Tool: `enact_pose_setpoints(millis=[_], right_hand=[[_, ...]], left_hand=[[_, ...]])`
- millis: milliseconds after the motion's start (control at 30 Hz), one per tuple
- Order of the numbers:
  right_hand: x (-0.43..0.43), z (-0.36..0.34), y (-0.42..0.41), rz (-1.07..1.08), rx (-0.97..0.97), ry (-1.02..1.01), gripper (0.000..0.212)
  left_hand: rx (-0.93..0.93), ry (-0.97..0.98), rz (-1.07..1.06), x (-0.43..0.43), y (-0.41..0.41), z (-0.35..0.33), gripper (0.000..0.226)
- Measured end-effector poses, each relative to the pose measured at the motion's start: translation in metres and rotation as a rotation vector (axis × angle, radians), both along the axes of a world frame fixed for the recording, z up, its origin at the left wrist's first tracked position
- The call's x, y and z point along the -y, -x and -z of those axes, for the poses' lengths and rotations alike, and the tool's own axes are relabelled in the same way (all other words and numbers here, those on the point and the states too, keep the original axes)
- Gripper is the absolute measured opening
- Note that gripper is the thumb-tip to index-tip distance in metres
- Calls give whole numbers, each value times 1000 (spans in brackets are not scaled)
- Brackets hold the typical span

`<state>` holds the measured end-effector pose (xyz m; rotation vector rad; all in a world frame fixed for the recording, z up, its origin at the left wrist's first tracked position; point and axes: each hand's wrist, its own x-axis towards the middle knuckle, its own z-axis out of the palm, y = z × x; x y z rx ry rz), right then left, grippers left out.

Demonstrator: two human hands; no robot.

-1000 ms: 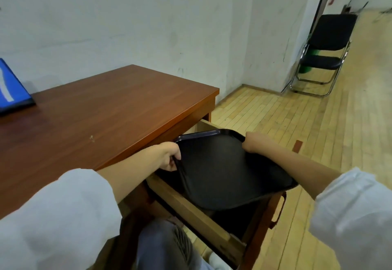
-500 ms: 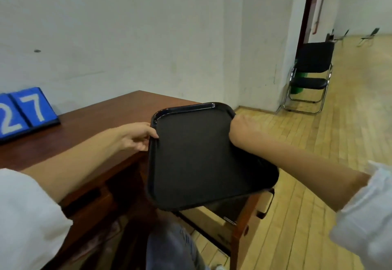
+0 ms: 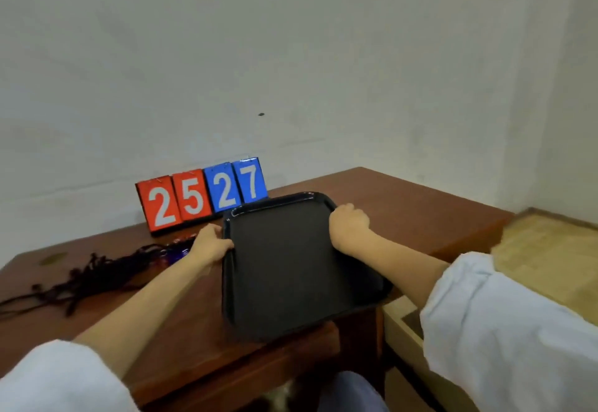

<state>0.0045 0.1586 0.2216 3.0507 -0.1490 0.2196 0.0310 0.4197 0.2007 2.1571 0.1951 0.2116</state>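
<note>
A black rectangular tray is over the brown wooden desk, its near edge reaching past the desk's front. My left hand grips the tray's left rim. My right hand grips the right rim near the far corner. The tray holds nothing. I cannot tell whether it touches the desk top.
A score board with red 25 and blue 27 stands at the wall. A bundle of dark cords lies on the desk's left. An open drawer sticks out at the right, below the desk. Wooden floor shows at the far right.
Both hands lifted the tray out of the drawer and carried it left and up over the desk top. My view turned left toward the wall.
</note>
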Motion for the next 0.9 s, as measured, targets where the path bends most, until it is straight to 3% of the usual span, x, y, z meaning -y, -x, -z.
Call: enact_pose_setpoints(millis=[133,533,767,900], right_hand=[[-26,14,-48,-37,-14,-23,45],[-41,42,-124,-96,-49,-20,43],[-45,64,-139,-67,-73,-16,43],[-54,54,-133,-75,-2,123,48]], left_hand=[[-61,-278,14,-31,-28,16,26],[-110,-408,26,-30,-69,26,8],[-110,-588,64,-30,-76,33,14],[-8,-552,61,-45,-70,26,22]])
